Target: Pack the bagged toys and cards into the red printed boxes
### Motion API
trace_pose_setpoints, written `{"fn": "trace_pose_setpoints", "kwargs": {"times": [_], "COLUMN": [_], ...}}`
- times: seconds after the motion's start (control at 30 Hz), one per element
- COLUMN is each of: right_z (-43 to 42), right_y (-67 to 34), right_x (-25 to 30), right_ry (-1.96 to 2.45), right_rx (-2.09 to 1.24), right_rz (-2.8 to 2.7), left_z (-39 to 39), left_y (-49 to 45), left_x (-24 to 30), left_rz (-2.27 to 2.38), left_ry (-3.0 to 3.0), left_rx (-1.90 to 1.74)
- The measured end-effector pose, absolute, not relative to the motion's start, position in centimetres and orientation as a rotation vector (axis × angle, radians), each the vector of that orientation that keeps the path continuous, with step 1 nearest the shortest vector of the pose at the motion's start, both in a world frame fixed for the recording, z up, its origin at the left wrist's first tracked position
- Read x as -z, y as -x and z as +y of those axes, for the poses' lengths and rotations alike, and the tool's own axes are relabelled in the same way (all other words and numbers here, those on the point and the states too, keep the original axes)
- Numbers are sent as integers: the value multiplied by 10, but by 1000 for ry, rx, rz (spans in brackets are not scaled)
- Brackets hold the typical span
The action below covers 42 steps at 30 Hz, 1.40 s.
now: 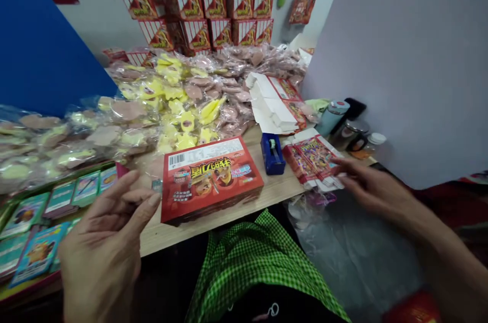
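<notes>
Cloth in green check [263, 257] covers your lap, nearest of all. Your left hand [109, 229] hangs half-curled beside the red box [213, 180], thumb and fingers bent with nothing visible between them. Your right hand [371, 188] reaches out with loose fingers, its tips at the edge of the printed cartons [312, 157]; whether they touch, you cannot tell from this view. The red box lies flat on the table [162, 241] between your 2 hands, its long axis running roughly left to right, the far side turned a little toward the right. It sits just right of your left hand, clearly the nearer of the 2; the cartons lie at your right fingertips. Left of the box, a tray [28, 290] holds card packs [36, 254]. Off its right end stands a blue tape dispenser [272, 157]; beyond that lie white-sided cartons [269, 104]. Farther back, bagged yellow pieces [186, 122] and pinkish ones [127, 109] heap up before stacked red boxes [190, 0].
</notes>
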State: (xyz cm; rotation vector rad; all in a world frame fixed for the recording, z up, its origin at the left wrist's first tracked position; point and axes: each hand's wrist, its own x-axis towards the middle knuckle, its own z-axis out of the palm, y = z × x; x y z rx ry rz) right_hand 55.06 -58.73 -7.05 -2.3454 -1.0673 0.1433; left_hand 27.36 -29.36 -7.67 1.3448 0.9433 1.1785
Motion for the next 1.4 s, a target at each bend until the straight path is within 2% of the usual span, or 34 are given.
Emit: {"fn": "trace_pose_setpoints", "kwargs": {"times": [0.1, 0.23, 0.4, 0.7, 0.97, 1.07, 1.23, 1.3, 1.4], "right_z": [-516, -445, -411, -400, -397, -391, -397, -415, -447], "right_y": [-523, -502, -521, -530, -523, -523, -535, -534, -523], "right_x": [69, 75, 98, 105, 115, 123, 139, 150, 166], "right_ry": [1994, 1818, 1780, 1858, 1987, 1995, 1653, 1601, 1592], "right_rx": [-461, -349, -191, -212, -86, -236, -814, -834, -817], "right_rz": [-1365, -1414, -1450, -1391, -1270, -1051, -514, -500, -763], "left_z": [-291, -278, -244, -222, -221, -215, -214, -228, -265], "left_y": [-274, -273, -275, -281, -287, -292, -275, -259, -240], "left_x": [77, 82, 96, 108, 112, 118, 149, 164, 175], "left_rz": [996, 953, 879, 861, 896, 880, 958, 986, 874], "left_ry": [-1282, -1346, -1622, -1649, -1727, -1564, -1304, -1274, -1384], "left_rx": [-1116, -1106, -932, -732, -817, -821, -722, -773, -736]}}
